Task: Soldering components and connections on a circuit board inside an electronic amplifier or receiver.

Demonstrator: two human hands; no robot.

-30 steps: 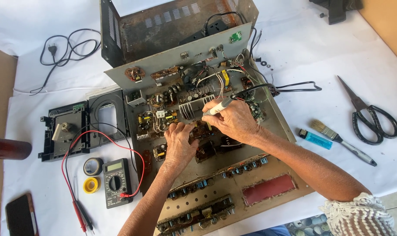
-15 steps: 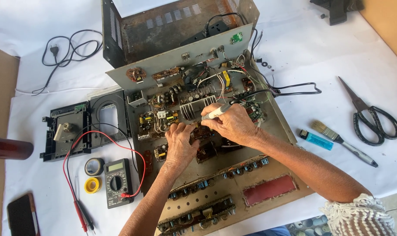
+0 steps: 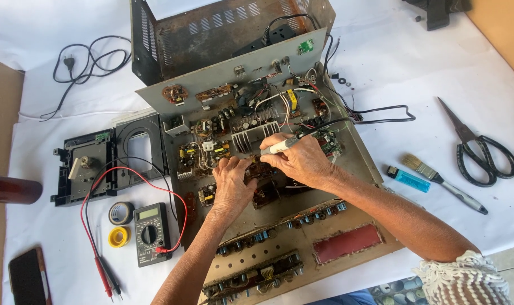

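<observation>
An opened metal chassis full of circuit boards, wires and a finned heat sink lies in the middle of a white-covered table. My right hand grips a pen-shaped soldering iron, its tip pointing left onto the boards just below the heat sink. My left hand rests palm down on the board right beside that spot, fingers pressing on the components. The iron's black cord loops off to the right.
Left of the chassis: a black plastic panel, a multimeter with red and black leads, two tape rolls, a phone. Right: scissors, brush, blue lighter. A perforated metal cover stands behind.
Both hands have stayed on the same spot of the board; the soldering iron has shifted only slightly in my right hand.
</observation>
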